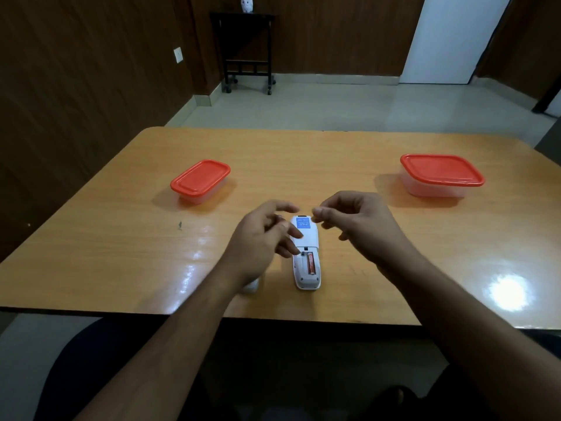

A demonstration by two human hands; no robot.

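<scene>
Roughly halfway, I judge: the white plastic remote (308, 238) lies face down on the glossy wooden desk (121, 253), its bay open with one orange battery (311, 262) seated and one slot empty — left hand (261, 238) hovering loose-fingered, right hand (358, 220) pinched together, on what I cannot tell.

Glossy orange-brown wooden table (121, 253). Set on it: small clear plastic box with red lid (200, 181), far left; larger red-lidded clear box (440, 174), far right; white remote control (306, 253), laid face down, near centre.
</scene>
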